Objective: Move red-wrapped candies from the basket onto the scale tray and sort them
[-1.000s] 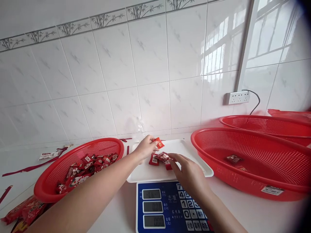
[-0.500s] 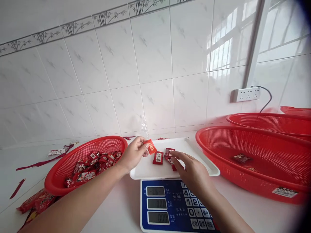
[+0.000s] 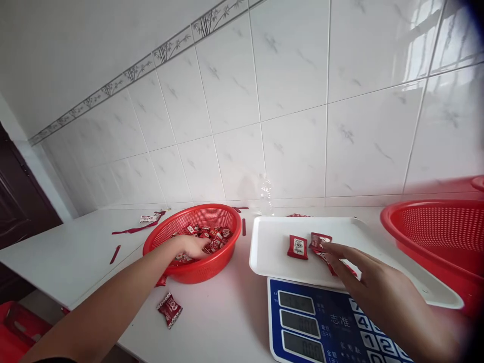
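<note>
My left hand (image 3: pixel 194 247) reaches into the red oval basket (image 3: pixel 196 275) on the left, among small red snack packets (image 3: pixel 215 244). Its fingertips are hidden there, so I cannot see what they grip. Over the white tray (image 3: pixel 264 249) of the scale, my right hand (image 3: pixel 372 275) has thumb and forefinger stretched out and slightly apart. They touch the edge of a dark red packet (image 3: pixel 320 240); more packets lie partly under the fingers. Beside them a red packet with a white label (image 3: pixel 298 247) lies flat on the tray.
The blue scale panel (image 3: pixel 333 320) sits below the tray. One loose packet (image 3: pixel 170 309) lies in front of the left basket. A second red basket (image 3: pixel 434 249) stands at the right, a clear plastic bottle (image 3: pixel 265 194) by the wall. Dark red strips (image 3: pixel 115 254) are scattered on the table.
My left hand has moved from above the tray into the left basket; the orange-red packet it held is no longer visible in it. The view has swung left. My right hand stays at the tray packets.
</note>
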Motion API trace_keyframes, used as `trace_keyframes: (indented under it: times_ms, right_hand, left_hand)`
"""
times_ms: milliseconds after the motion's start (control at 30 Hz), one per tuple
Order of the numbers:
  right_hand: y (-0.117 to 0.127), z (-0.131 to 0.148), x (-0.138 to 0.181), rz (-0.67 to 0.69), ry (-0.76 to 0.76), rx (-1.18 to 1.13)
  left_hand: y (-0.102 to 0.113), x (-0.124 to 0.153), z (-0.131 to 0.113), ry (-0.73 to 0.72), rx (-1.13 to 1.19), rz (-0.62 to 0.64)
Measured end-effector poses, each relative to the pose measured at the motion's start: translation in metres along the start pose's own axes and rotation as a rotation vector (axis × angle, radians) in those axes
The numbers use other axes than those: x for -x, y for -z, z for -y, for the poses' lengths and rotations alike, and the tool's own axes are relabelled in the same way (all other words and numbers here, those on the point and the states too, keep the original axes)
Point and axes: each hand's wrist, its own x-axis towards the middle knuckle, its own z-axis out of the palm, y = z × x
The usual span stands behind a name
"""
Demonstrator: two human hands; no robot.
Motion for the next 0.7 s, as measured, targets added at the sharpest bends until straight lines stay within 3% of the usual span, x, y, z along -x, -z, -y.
trace_keyframes:
  times_ms: [133,267,500,700]
  right_hand:
    - [0.003,0.004,-0.003,0.027,-0.027,-0.027]
    - [0.006,0.005,-0.005,0.043,-0.05,-0.057]
    - [0.001,-0.002,-0.003,0.039,-0.019,-0.054]
    - [0.003,-0.002,-0.003,0.055,-0.018,-0.062]
  left_hand:
    - [-0.02,-0.01,0.003,0.155,-0.022,0.108]
    - [-0.026,-0.006,0.0,0.135,0.027,0.077]
    - [-0.01,0.002,-0.007,0.051,0.195,-0.023]
    - [0.013,0.002,0.002,-0.004,0.296,-0.059]
